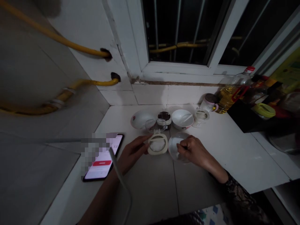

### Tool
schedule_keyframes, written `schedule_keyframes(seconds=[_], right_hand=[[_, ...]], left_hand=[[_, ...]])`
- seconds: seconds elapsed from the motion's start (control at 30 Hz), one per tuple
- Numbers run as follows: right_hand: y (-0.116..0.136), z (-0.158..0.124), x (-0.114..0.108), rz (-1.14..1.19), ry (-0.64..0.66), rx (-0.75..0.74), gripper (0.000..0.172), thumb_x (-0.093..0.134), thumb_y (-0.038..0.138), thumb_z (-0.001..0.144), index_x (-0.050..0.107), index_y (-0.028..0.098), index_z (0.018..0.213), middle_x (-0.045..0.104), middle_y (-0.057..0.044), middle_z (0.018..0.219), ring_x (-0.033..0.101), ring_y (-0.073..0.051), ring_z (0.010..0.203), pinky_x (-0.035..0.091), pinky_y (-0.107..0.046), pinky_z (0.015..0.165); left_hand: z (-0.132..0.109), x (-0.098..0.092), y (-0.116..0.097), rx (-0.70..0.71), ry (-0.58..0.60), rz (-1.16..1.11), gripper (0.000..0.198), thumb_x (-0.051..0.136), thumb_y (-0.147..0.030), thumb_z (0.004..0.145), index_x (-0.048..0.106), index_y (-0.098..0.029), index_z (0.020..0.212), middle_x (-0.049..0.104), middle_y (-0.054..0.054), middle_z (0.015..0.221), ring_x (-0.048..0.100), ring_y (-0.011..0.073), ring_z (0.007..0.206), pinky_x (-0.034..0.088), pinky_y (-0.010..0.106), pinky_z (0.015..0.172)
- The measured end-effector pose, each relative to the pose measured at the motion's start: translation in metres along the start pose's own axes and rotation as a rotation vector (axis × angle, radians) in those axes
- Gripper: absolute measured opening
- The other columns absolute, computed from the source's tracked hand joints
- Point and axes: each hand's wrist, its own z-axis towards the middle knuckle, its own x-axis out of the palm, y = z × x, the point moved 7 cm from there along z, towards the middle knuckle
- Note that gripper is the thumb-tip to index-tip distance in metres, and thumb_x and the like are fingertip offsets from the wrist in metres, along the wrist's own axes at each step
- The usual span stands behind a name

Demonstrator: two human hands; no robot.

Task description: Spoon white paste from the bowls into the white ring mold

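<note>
My left hand (136, 150) grips the side of a small seasoning jar (150, 150) with a cream rim. Its hinged lid is up, and white granules (157, 144) show inside. Just to the right, my right hand (191, 149) is closed over a shallow pale bowl (172, 147); what its pinched fingers hold, if anything, I cannot make out. Behind them are an open jar of dark contents (164, 116), a white bowl (179, 115) with a white spoon (187, 118) in it, and a wider white bowl (140, 120) on the left.
A lit phone (103, 165) lies left of my left forearm, with a grey cable (123, 182) crossing in front. Another lidded seasoning jar (201, 117), a mug (209, 102), an oil bottle (231, 92) and a black rack (243, 117) stand at the back right.
</note>
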Motion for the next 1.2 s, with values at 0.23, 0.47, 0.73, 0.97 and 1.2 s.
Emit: schedule_keyframes(seconds=[0.23, 0.47, 0.73, 0.97, 1.2], right_hand=[[-0.02, 0.002, 0.0, 0.186, -0.065, 0.136, 0.041, 0.039, 0.039, 0.081, 0.022, 0.021, 0.05, 0.017, 0.005, 0.05, 0.02, -0.006, 0.046, 0.014, -0.024, 0.046], [-0.035, -0.001, -0.012, 0.317, -0.13, 0.26, 0.042, 0.041, 0.047, 0.077, 0.021, 0.022, 0.05, 0.018, 0.005, 0.05, 0.018, -0.006, 0.047, 0.015, -0.023, 0.044], [-0.047, -0.004, -0.028, 0.412, -0.252, 0.271, 0.048, 0.047, 0.053, 0.076, 0.024, 0.022, 0.047, 0.019, 0.006, 0.047, 0.019, -0.006, 0.044, 0.017, -0.022, 0.042], [-0.001, -0.013, -0.048, 0.218, -0.581, 0.012, 0.045, 0.044, 0.039, 0.09, 0.035, 0.02, 0.05, 0.035, 0.004, 0.049, 0.034, -0.009, 0.049, 0.033, -0.024, 0.051], [0.063, -0.026, -0.008, -0.485, -0.565, -0.664, 0.028, 0.054, 0.017, 0.09, 0.052, 0.019, 0.062, 0.056, 0.004, 0.055, 0.046, -0.008, 0.052, 0.038, -0.03, 0.082]], left_hand=[[0.001, 0.0, -0.001, 0.008, 0.001, 0.007, 0.042, 0.058, -0.039, 0.083, 0.065, -0.019, 0.119, 0.065, 0.011, 0.112, 0.058, 0.011, 0.062, 0.055, 0.027, 0.063], [0.001, 0.001, -0.001, 0.009, 0.005, 0.006, 0.042, 0.057, -0.038, 0.083, 0.064, -0.019, 0.12, 0.066, 0.009, 0.107, 0.059, 0.0113, 0.064, 0.054, 0.027, 0.064], [0.001, 0.001, -0.002, 0.025, 0.008, -0.007, 0.044, 0.057, -0.04, 0.083, 0.064, -0.018, 0.12, 0.067, 0.009, 0.101, 0.058, 0.0108, 0.061, 0.053, 0.026, 0.062], [0.001, 0.002, -0.005, 0.028, 0.019, -0.014, 0.043, 0.056, -0.038, 0.083, 0.064, -0.017, 0.12, 0.067, 0.011, 0.107, 0.058, 0.0112, 0.062, 0.053, 0.028, 0.063], [0.0, 0.003, -0.005, 0.026, 0.023, -0.056, 0.044, 0.057, -0.037, 0.083, 0.063, -0.017, 0.121, 0.066, 0.01, 0.111, 0.057, 0.0109, 0.064, 0.053, 0.027, 0.064]])
